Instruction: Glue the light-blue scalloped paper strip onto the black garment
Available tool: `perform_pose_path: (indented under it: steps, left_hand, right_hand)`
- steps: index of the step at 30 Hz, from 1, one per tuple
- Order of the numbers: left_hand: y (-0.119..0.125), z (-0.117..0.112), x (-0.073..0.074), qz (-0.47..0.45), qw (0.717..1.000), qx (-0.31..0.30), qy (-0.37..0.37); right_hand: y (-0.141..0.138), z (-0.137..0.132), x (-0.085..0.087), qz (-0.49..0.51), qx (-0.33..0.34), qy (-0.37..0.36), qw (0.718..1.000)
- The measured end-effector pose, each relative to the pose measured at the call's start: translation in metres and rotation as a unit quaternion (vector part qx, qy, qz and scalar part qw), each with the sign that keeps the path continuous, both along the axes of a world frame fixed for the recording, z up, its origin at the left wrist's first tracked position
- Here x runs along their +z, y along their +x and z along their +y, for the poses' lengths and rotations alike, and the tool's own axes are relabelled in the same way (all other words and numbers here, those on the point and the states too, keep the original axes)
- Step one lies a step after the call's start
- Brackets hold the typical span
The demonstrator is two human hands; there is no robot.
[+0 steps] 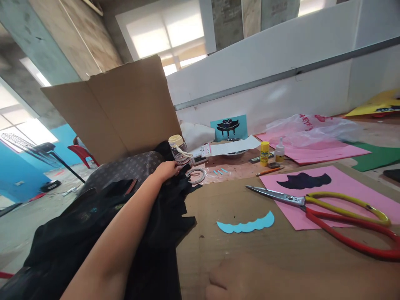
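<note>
Head view: left hand (168, 170) at the end of the outstretched arm, low over dark material, close beside a clear jar (178, 151) with a cream lid; fingertips partly hidden, so cannot tell whether gripping or merely resting. Right hand (226, 273) at the bottom edge, blurred, in front of the brown cardboard (209, 204); fingers partly cut off, cannot tell whether spread, closed or holding anything. Beyond the right hand, near and apart from it, a light-blue scalloped paper strip (246, 226) flat on bare cardboard. To the right of the strip, a pair of scissors (289, 197) with one yellow and one red handle, lying across a pink sheet (346, 179), blade tips pointing left past the sheet edge, red handle running out of frame. Also on the pink sheet, just beyond the scissors, a black wavy-edged cutout (304, 181). Behind the cardboard, from left to right: three small blue paper strips (220, 171), a yellow glue stick (264, 153) and a small white-capped bottle (279, 152), with an orange pencil (268, 171) in front of the last two. Farther back, a blue card (241, 125) bearing a black pavilion shape, upright near the white wall (265, 102).
</note>
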State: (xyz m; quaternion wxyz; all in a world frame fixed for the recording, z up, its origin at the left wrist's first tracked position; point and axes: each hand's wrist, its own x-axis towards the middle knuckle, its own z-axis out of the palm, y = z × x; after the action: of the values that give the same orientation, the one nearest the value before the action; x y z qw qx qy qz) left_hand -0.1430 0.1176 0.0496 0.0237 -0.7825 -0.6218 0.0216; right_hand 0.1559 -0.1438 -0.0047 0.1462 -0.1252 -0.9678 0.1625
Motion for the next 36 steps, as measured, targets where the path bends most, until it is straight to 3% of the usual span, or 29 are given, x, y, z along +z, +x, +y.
perform_pose_path:
  steps: [6, 11, 14, 17, 24, 30, 36]
  left_hand:
    - [0.006, -0.016, 0.004, -0.119, 0.991, 0.002, -0.053]
    - [-0.005, -0.038, 0.035, -0.238, 0.970, 0.051, 0.001]
    - [-0.007, -0.054, 0.052, -0.328, 0.943, 0.053, 0.019]
    - [-0.004, -0.069, 0.059, -0.416, 0.908, 0.037, 0.032]
    - [0.009, -0.084, 0.058, -0.574, 0.815, -0.010, 0.071]
    - [0.026, -0.087, 0.047, -0.662, 0.747, -0.009, 0.064]
    - [0.036, -0.095, 0.050, -0.721, 0.691, 0.015, -0.052]
  right_hand:
    - [-0.016, 0.012, -0.017, -0.032, 0.019, 0.041, 0.998]
    - [-0.015, 0.008, -0.018, -0.018, 0.013, 0.070, 0.997]
    - [-0.015, 0.007, -0.019, -0.011, 0.011, 0.080, 0.997]
    - [-0.017, 0.009, -0.022, -0.013, 0.011, 0.085, 0.996]
    - [-0.018, 0.012, -0.024, -0.019, 0.002, 0.077, 0.997]
    - [-0.016, 0.014, -0.021, -0.021, 0.013, 0.046, 0.999]
    - [-0.011, 0.009, -0.009, -0.016, 0.008, -0.017, 1.000]
